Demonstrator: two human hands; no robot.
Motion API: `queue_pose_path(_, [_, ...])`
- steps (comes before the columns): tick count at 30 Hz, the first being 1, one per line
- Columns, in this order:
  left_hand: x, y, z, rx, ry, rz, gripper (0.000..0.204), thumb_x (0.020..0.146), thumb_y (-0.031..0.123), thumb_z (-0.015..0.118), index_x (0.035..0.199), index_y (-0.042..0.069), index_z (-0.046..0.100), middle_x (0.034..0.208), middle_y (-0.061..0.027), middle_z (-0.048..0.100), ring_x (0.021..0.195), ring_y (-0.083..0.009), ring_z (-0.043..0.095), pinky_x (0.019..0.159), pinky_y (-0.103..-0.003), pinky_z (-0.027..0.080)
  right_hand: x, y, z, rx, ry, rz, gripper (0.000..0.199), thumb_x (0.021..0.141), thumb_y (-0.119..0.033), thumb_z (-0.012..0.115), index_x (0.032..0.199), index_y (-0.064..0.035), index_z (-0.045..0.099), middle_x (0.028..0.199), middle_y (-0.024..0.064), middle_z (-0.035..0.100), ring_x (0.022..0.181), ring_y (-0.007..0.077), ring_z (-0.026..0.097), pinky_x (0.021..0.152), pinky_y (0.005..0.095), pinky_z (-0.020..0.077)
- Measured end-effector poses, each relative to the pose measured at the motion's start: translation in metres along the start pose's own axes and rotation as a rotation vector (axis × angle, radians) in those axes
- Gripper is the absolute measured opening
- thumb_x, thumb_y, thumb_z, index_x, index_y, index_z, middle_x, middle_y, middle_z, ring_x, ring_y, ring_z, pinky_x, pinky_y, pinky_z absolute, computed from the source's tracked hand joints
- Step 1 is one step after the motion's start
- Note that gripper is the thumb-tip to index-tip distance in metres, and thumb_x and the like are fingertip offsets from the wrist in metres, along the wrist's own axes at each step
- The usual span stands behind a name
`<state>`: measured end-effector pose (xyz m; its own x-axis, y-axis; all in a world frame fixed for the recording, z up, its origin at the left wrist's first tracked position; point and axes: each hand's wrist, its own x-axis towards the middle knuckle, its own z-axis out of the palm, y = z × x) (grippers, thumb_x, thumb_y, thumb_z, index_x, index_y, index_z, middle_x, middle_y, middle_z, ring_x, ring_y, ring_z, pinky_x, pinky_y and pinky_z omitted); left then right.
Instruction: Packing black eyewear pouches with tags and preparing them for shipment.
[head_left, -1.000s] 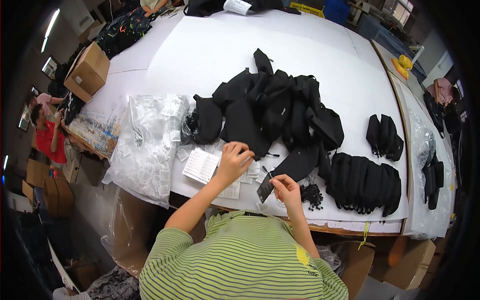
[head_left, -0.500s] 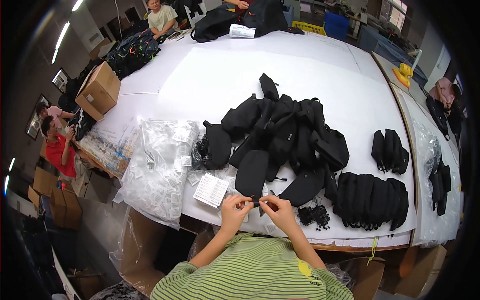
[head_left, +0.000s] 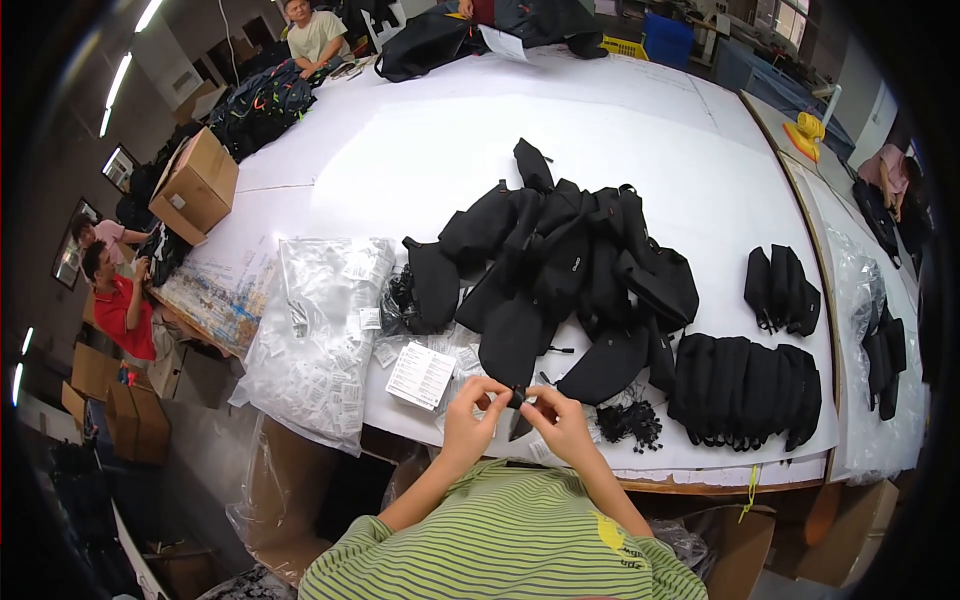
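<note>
- head view: left hand [head_left: 466,420] and right hand [head_left: 563,426] close together at the near edge of the white-topped desk [head_left: 420,150].
- fingers of both hands pinched narrow on a small dark piece [head_left: 517,398], one hand to each side of it; too small to tell what kind.
- piece lies at the near end of a flat black pouch [head_left: 509,345]; cannot tell whether the two are joined.
- heap of black pouches [head_left: 560,262] just beyond.
- block of white printed cards [head_left: 420,376] near left hand; clear plastic bag [head_left: 322,335] of labels farther left.
- bunch of black cords [head_left: 630,424] near right hand.
- row of black pouches [head_left: 745,390] farther right, packed side by side; smaller pouch group [head_left: 782,290] behind it.
- cardboard box [head_left: 196,188] toward far left, well apart.
</note>
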<state>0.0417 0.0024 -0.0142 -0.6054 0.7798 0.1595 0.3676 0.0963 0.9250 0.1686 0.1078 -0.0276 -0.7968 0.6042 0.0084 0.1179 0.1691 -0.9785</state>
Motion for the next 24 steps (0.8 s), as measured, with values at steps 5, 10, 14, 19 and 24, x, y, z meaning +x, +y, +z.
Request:
queue_pose_path(5, [0.001, 0.004, -0.006, -0.453, 0.106, -0.092, 0.004, 0.089, 0.006, 0.057, 0.089, 0.003, 0.055, 0.076, -0.0014, 0.056, 0.064, -0.007, 0.05, 0.061, -0.02, 0.039, 0.0, 0.011, -0.017, 0.479, -0.022, 0.073, 0.011, 0.084, -0.004, 0.062, 0.092, -0.0032, 0.054, 0.079, 0.0014, 0.057, 0.074, 0.009, 0.055, 0.071, 0.021, 0.0422])
queue_pose_path(10, [0.0, 0.013, -0.007, -0.532, -0.073, -0.236, 0.009, 0.088, 0.01, 0.062, 0.091, 0.003, 0.058, 0.069, 0.0031, 0.055, 0.058, 0.0001, 0.042, 0.051, -0.016, 0.03, -0.005, 0.002, -0.024, 0.598, -0.027, 0.051, 0.014, 0.083, -0.003, 0.064, 0.092, -0.0033, 0.054, 0.082, 0.0055, 0.064, 0.078, 0.0104, 0.059, 0.07, 0.0215, 0.0436])
queue_pose_path(14, [-0.001, 0.016, 0.002, -0.498, -0.099, -0.196, 0.01, 0.087, 0.011, 0.064, 0.091, 0.002, 0.061, 0.065, 0.0054, 0.053, 0.057, 0.0019, 0.04, 0.05, -0.016, 0.027, -0.006, -0.006, -0.017, 0.674, 0.074, 0.116, 0.011, 0.083, -0.003, 0.064, 0.091, -0.0029, 0.055, 0.077, 0.0061, 0.066, 0.067, 0.0099, 0.059, 0.061, 0.0205, 0.0437])
queue_pose_path(19, [-0.002, 0.018, 0.01, -0.26, -0.169, -0.117, 0.01, 0.083, 0.01, 0.067, 0.086, 0.002, 0.063, 0.059, 0.0062, 0.047, 0.054, -0.0004, 0.036, 0.049, -0.018, 0.028, -0.005, 0.008, -0.008, 0.619, 0.161, 0.139, 0.008, 0.083, -0.006, 0.065, 0.085, -0.0013, 0.059, 0.073, 0.0059, 0.065, 0.058, 0.0084, 0.057, 0.053, 0.0186, 0.0414])
queue_pose_path(24, [-0.003, 0.018, 0.011, -0.197, -0.178, -0.118, 0.01, 0.083, 0.011, 0.066, 0.086, 0.002, 0.062, 0.058, 0.0061, 0.044, 0.053, -0.0013, 0.035, 0.049, -0.019, 0.028, -0.005, 0.007, -0.007, 0.578, 0.17, 0.111, 0.009, 0.081, -0.009, 0.069, 0.08, -0.0014, 0.063, 0.069, 0.0024, 0.064, 0.06, 0.0072, 0.058, 0.051, 0.018, 0.0404])
